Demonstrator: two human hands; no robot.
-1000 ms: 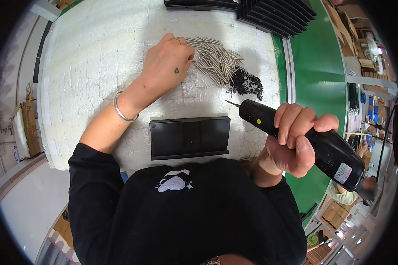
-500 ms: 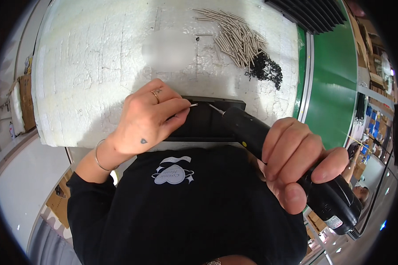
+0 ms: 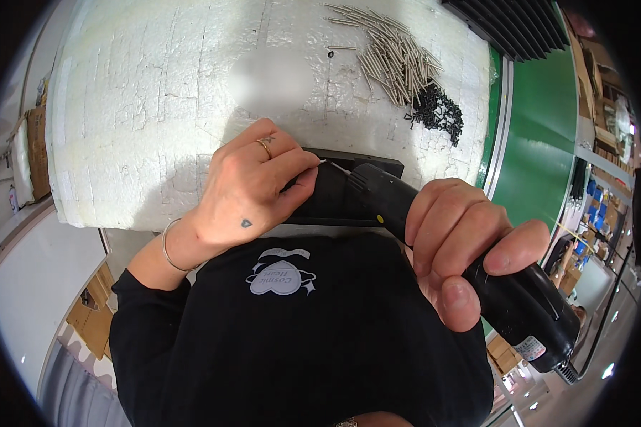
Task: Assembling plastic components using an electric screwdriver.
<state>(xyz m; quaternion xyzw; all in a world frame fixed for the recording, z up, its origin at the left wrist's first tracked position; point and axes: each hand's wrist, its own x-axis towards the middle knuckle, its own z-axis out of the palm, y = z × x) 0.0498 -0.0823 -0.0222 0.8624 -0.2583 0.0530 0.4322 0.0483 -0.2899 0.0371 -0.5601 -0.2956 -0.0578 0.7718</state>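
Observation:
My left hand [image 3: 253, 178] is closed in a pinch on a thin metal pin [image 3: 323, 161], of which only the tip shows past the fingertips. My right hand [image 3: 470, 245] wraps round a black electric screwdriver [image 3: 384, 203], held aslant with its cord end at the lower right. Its bit [image 3: 340, 168] points at the pin tip and is very close to it; whether they touch I cannot tell. Beneath both hands lies a long black bar-like part [image 3: 377, 165], partly covered by the fingers and the tool.
A heap of metal pins [image 3: 399, 67] lies on the white foam-like work surface [image 3: 142, 107], with small black screws [image 3: 438, 112] beside it. One black piece [image 3: 330, 55] sits apart. Stacked black ribbed parts [image 3: 509, 28] stand on the green surface [image 3: 538, 121] at the far right.
The screwdriver has moved left and slightly up, bringing its bit to the pin. My left hand has shifted a little right. The view has also shifted slightly.

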